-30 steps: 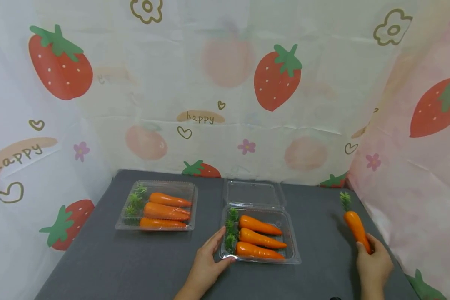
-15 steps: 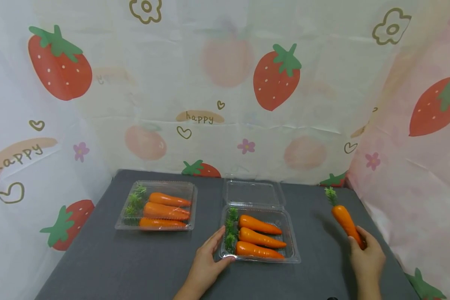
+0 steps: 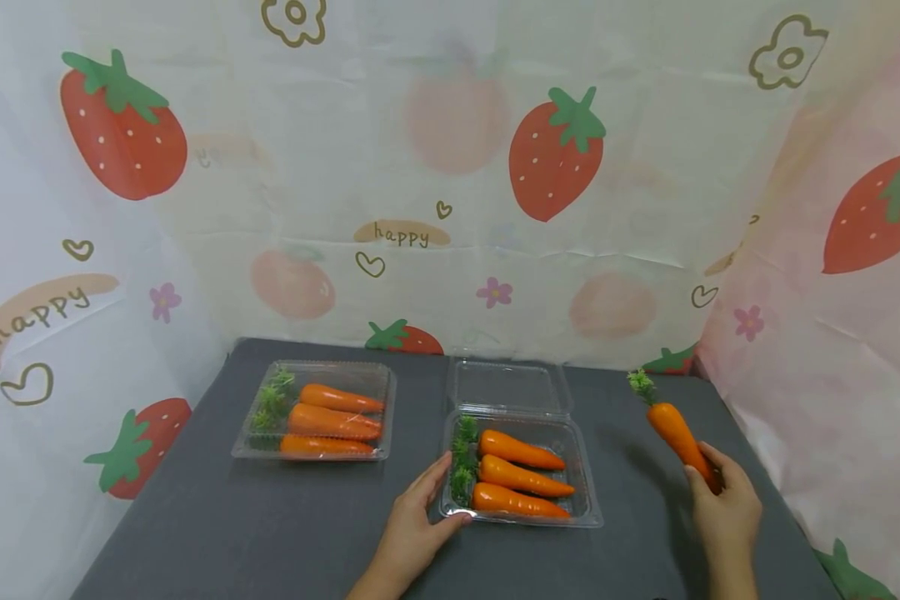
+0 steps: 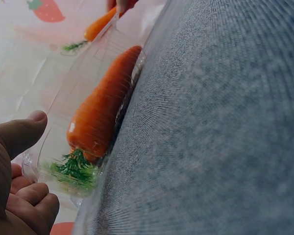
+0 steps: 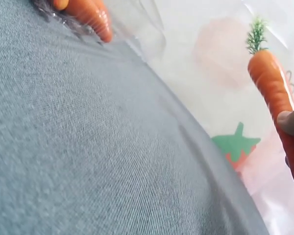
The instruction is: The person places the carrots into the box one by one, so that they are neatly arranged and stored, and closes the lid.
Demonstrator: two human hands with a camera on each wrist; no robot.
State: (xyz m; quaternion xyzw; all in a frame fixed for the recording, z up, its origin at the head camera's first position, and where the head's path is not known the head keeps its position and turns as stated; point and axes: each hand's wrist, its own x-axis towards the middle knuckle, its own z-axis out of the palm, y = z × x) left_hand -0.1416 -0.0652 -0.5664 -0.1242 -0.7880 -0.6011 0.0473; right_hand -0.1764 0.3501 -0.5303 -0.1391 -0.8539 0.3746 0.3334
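My left hand holds the left front corner of a clear plastic container, with the thumb at its front edge and the fingers along its left side. Inside lie three orange toy carrots, green tops to the left. The hinged lid is folded back behind it. On the right, my right hand pinches another carrot near its thin end, raised above the table with the leafy top pointing up and away. The right wrist view shows the thumb pressed on that carrot.
A second clear container with a closed lid stands at the left, carrots inside. A dark grey cloth covers the table. Strawberry-printed curtains hang at the back and both sides.
My right hand has moved left and slightly away from me with the carrot, which now tilts more to the left. The left hand and both containers have stayed in place.
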